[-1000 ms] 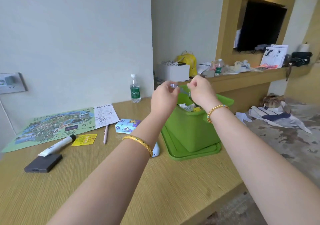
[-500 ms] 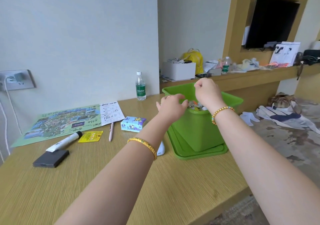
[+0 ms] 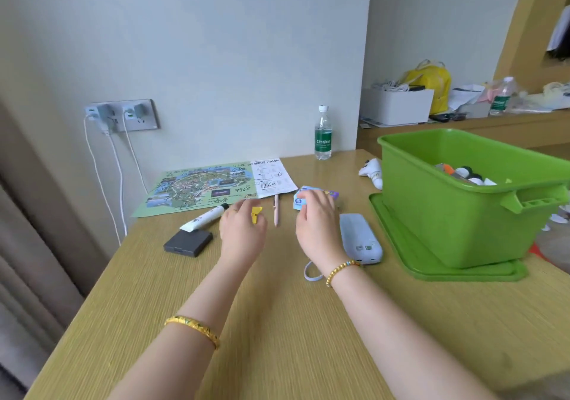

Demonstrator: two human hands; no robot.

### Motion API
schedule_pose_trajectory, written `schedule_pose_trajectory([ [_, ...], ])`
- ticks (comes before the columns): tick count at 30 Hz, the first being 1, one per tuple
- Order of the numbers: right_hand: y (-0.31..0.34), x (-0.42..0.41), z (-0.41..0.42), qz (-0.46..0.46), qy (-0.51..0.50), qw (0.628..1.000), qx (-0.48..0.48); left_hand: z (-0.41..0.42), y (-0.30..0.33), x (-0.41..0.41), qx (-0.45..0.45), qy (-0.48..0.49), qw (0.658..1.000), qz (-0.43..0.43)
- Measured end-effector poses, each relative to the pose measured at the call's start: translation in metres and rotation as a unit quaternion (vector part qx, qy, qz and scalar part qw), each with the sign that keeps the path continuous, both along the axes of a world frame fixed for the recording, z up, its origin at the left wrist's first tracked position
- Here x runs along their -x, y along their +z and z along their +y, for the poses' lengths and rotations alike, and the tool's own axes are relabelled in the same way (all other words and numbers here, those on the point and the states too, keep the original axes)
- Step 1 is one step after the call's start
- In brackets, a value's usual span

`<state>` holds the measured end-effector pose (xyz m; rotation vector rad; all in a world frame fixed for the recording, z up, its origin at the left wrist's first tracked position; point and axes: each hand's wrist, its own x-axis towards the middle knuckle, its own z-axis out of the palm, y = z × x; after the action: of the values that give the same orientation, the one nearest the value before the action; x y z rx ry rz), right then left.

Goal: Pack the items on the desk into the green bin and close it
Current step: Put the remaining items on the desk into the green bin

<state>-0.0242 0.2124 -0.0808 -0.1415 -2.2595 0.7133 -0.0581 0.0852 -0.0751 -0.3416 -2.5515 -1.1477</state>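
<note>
Meanwhile left grip [image 3: 243, 230] pinches yellow packet [image 3: 256, 213], right grip [image 3: 317, 214] clasps blue box [image 3: 300, 201], pink pen [image 3: 276, 211] between.

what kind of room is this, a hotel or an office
Most likely a hotel room: a park map lies on the built-in wooden desk, chargers fill the wall outlet, and a yellow bag sits on the ledge.

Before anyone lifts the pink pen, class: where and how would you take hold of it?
Probably pinch the pink pen at mid-barrel from above, fingers on its left and right sides. It lies flat on the desk, pointing away, in the open gap between the left hand and right hand.
</note>
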Motion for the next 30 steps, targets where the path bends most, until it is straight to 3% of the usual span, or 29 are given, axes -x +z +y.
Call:
schedule_pose_trajectory([
  [9, -0.035, 0.042, -0.036, -0.166, 0.064, 0.983, -0.045, -0.082, -0.034, 0.031, 0.084, 0.15, 0.98, -0.104],
  [15, -0.045, 0.063, -0.045, -0.34, 0.045, 0.935, -0.09, -0.105, -0.042, 0.037, 0.197, 0.139, 0.952, -0.188],
  [19, -0.046, 0.067, -0.042, -0.345, 0.016, 0.929, -0.135, -0.106, -0.039, 0.036, 0.22, 0.13, 0.952, -0.171],
  [24, -0.043, 0.051, -0.042, -0.307, -0.003, 0.943, -0.124, -0.09, -0.036, 0.021, 0.229, 0.127, 0.954, -0.143],
  [30, -0.023, 0.02, -0.035, -0.288, -0.047, 0.943, -0.158, -0.064, -0.033, 0.0, 0.311, 0.084, 0.943, -0.085],
])
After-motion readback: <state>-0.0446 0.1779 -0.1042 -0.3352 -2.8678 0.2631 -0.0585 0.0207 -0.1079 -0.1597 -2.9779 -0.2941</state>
